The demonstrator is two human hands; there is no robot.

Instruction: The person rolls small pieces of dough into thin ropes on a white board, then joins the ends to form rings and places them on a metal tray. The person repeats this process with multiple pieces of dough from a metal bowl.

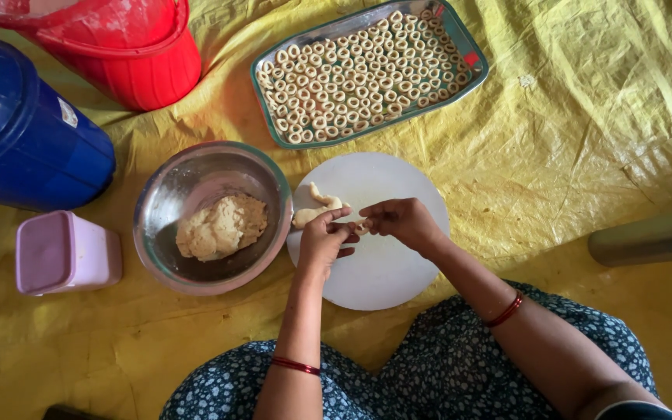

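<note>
Both hands meet over the white round board, which lies on the yellow sheet covering the floor, directly in front of the seated person's knees. The left hand and right hand are pinched narrow on a small piece of dough held between the fingertips of both, just above the board; its exact shape is hidden by the fingers. A rolled dough strip rests on the board's upper left, touching or just beside the left fingers, presumably kept there as ready stock.

A steel bowl with a dough lump sits just beside the board, on the left-hand side, within easy reach. A tray of small dough rings lies beyond the board, apart from it, rings packed close in one layer.

Further left stand a pink box, a blue drum and a red bucket, well apart from the working area.
</note>
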